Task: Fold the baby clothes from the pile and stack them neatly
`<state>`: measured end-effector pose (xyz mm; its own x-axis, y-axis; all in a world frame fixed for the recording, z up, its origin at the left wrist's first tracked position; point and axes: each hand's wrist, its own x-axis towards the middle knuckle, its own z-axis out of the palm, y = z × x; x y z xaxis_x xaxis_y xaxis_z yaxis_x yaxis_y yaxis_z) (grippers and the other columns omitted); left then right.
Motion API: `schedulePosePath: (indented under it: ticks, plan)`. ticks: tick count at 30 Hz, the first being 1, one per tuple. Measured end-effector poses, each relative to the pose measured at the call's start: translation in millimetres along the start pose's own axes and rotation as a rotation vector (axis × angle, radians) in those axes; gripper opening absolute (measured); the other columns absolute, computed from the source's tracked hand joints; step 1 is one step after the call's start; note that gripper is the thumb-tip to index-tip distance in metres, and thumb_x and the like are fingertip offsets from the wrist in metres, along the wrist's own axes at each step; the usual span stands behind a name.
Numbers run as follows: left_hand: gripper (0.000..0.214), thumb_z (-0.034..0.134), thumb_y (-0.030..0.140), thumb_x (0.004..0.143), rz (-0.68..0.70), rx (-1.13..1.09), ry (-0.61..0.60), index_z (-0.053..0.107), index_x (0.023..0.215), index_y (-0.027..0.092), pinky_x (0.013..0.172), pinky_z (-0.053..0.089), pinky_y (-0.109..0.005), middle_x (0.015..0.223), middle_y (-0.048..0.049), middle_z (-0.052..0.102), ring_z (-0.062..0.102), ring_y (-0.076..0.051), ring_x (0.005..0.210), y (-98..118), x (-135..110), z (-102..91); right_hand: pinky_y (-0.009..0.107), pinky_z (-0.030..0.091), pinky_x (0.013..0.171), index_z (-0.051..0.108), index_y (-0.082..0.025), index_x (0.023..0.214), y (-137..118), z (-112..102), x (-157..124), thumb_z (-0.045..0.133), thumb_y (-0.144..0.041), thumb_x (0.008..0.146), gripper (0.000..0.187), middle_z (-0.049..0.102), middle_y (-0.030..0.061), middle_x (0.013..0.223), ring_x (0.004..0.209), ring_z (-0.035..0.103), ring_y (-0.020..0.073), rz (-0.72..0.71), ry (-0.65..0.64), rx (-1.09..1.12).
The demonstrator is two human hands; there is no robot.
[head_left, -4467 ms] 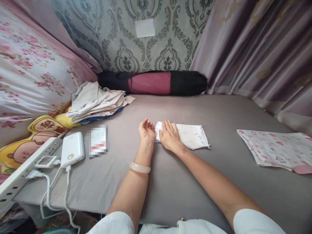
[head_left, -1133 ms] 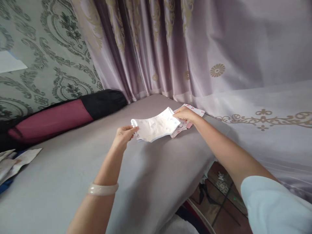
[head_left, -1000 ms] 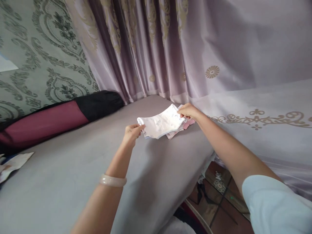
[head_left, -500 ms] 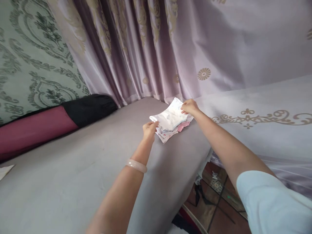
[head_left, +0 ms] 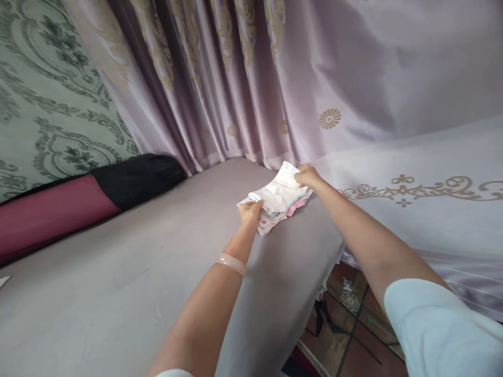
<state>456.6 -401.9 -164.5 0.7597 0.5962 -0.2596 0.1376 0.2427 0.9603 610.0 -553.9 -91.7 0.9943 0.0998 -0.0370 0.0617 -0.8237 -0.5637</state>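
Note:
A folded white printed cloth (head_left: 278, 189), perhaps a small garment, lies on top of a little stack near the bed's far corner. My left hand (head_left: 250, 210) pinches its left edge, fingers closed. At its right edge, my right hand (head_left: 308, 175) is closed on the same cloth. Under it, a white cloth with reddish prints (head_left: 268, 225) and a pink piece (head_left: 295, 206) stick out at the front. How the lower layers are folded is hidden. A pale bangle (head_left: 232, 264) circles my left wrist.
The stack rests on a grey-covered bed (head_left: 149, 277). A dark red and black bolster-like roll (head_left: 106, 191) lies along the patterned wall at left. Lilac curtains (head_left: 353, 68) hang behind. Beyond the bed's right edge is a tiled floor (head_left: 353, 335).
The white cloth's left edge has moved right with my left hand, uncovering more of the printed cloth below. My right hand has shifted slightly right and down, still gripping it.

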Motion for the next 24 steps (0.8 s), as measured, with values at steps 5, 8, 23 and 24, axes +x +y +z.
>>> schedulePosePath:
  ticks: [5,8,23,24]
  plan:
    - [0.028,0.076,0.027,0.062,-0.016,0.01,-0.004,0.053,0.051,0.015,0.037,0.025,-0.019,0.041,0.0056,0.043,0.033,-0.004,0.036,-4,-1,-3.7,0.024,0.054,0.05,0.069,-0.007,0.085,0,1,-1,0.063,-0.008,0.073,0.013,0.069,0.011,0.073,0.057,0.068,0.0189,0.002,0.002,-0.06]
    - [0.028,0.073,0.025,0.064,-0.041,0.012,-0.004,0.052,0.048,0.016,0.036,0.025,-0.019,0.039,0.0056,0.042,0.03,-0.004,0.035,-1,-3,-4.1,0.024,0.053,0.049,0.068,-0.007,0.091,-1,-1,-1,0.064,-0.01,0.074,0.018,0.07,0.0114,0.077,0.057,0.068,0.0191,0.006,0.025,-0.057]
    - [0.029,0.075,0.034,0.064,0.027,0.079,-0.022,0.056,0.052,0.016,0.036,0.024,-0.02,0.036,0.0064,0.037,0.029,-0.005,0.033,-15,-3,-3.3,0.023,0.051,0.047,0.07,-0.006,0.093,1,4,-2,0.065,-0.01,0.072,0.021,0.069,0.0107,0.07,0.055,0.067,0.0195,0.055,0.001,-0.133]
    - [0.028,0.076,0.035,0.063,0.04,0.092,-0.019,0.057,0.053,0.016,0.037,0.025,-0.02,0.038,0.0052,0.042,0.032,-0.006,0.034,-17,-2,-4.4,0.023,0.051,0.049,0.07,-0.007,0.093,1,5,-3,0.065,-0.01,0.072,0.022,0.07,0.0112,0.072,0.056,0.068,0.0198,0.057,0.001,-0.142]
